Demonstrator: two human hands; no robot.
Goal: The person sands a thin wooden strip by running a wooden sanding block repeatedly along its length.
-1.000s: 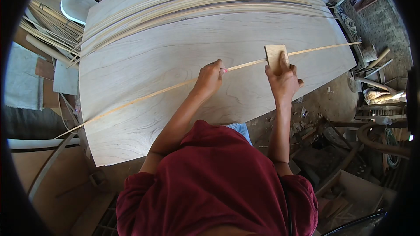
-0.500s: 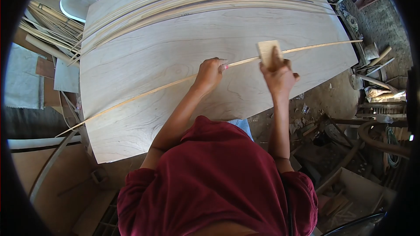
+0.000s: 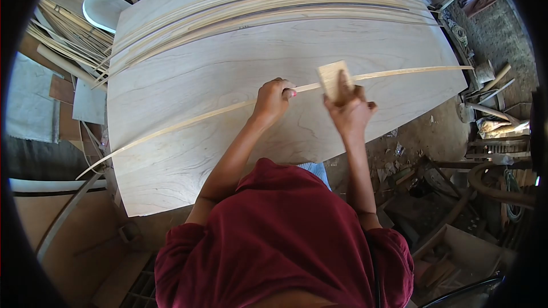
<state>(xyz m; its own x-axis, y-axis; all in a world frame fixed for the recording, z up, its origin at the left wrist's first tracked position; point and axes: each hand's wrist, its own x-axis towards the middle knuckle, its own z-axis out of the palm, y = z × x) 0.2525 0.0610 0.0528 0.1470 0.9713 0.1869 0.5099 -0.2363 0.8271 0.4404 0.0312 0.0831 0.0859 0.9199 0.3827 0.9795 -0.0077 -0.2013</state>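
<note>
A long, thin wooden strip (image 3: 211, 113) lies across a pale plywood sheet (image 3: 182, 171), its left end reaching past the sheet's edge. My left hand (image 3: 272, 101) is closed around the strip near its middle. A small pink or red spot shows at those fingertips; I cannot make out what it is. Farther right, my right hand (image 3: 349, 116) grips a flat, pale wooden block (image 3: 330, 77), one finger stretched along its top. The block rests over the strip and hides a short piece of it. What is on its underside is hidden.
Several similar strips (image 3: 274, 8) lie bundled along the sheet's far side. At left are more strips (image 3: 63, 37) and a white rounded board (image 3: 105, 10). An open box (image 3: 465, 248) with wood pieces stands at lower right, near curved pieces and debris on the floor.
My right hand has slid the block left along the strip, closer to my left hand. My left hand keeps its place on the strip. The camera view has shifted slightly.
</note>
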